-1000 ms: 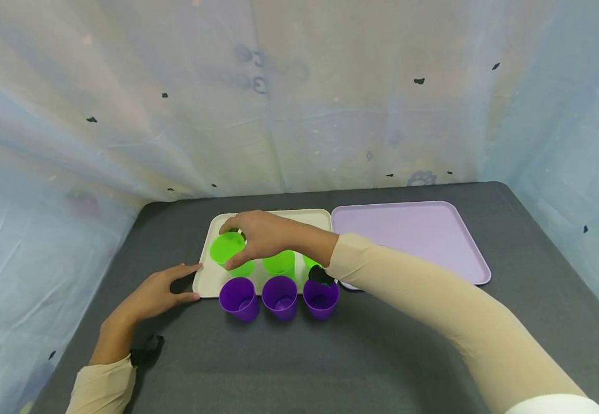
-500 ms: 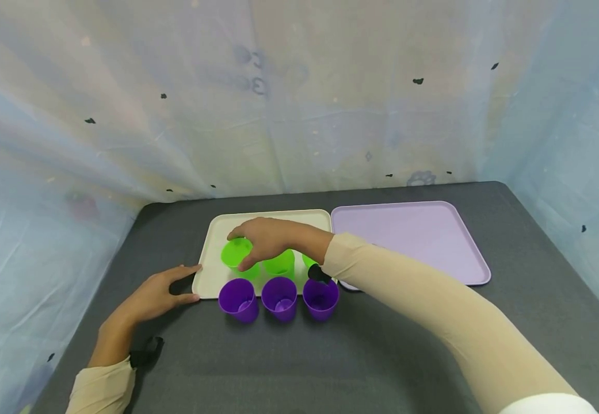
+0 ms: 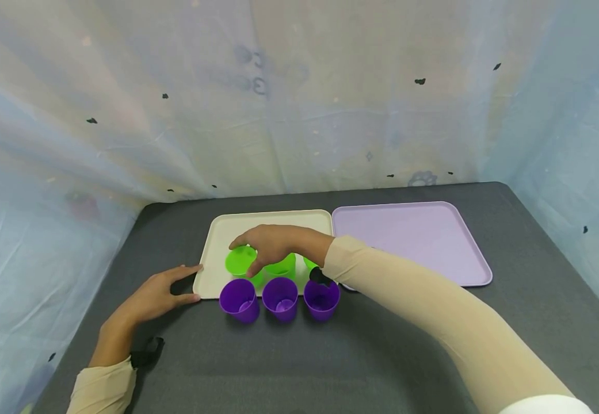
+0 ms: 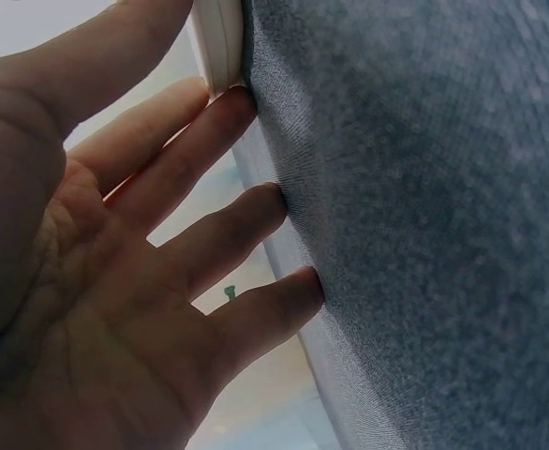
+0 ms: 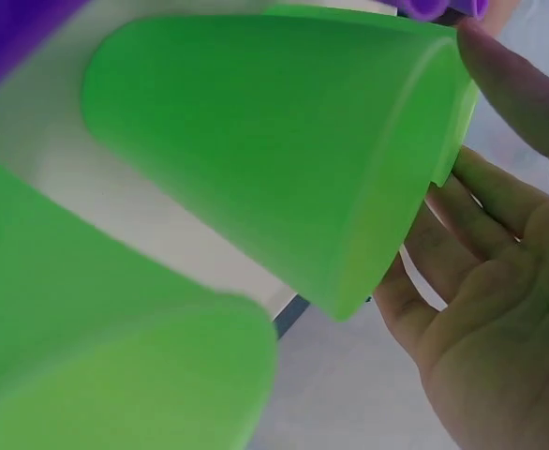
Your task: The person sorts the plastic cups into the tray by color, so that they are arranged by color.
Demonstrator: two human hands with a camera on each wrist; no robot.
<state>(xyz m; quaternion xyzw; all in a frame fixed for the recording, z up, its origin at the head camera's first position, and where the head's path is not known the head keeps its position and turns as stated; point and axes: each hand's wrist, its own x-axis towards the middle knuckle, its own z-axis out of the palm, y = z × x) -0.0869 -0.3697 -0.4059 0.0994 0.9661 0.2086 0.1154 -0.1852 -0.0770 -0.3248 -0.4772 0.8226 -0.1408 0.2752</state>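
Note:
My right hand [image 3: 273,246] grips a green cup [image 3: 239,260] by its rim, over the left part of the cream tray [image 3: 216,230]. In the right wrist view, only a sliver of that cup's rim side [image 5: 459,131] shows behind a nearer green cup [image 5: 256,141]. On the tray stand more green cups, one middle cup [image 3: 282,264] and one at the right [image 3: 309,262] partly hidden by my wrist. My left hand [image 3: 149,296] touches the tray's left corner with thumb and forefinger. Its other fingertips [image 4: 270,202] rest on the grey cloth.
Three purple cups stand in a row along the tray's front edge: left [image 3: 239,301], middle [image 3: 281,298] and right [image 3: 321,300]. A lilac tray [image 3: 403,224] lies to the right, partly under my right forearm. Patterned sheeting [image 3: 299,115] rises behind the table.
My right hand has brought the green cup rightward and nearer to me, close behind the leftmost standing green cup. The left hand has stayed at the tray corner.

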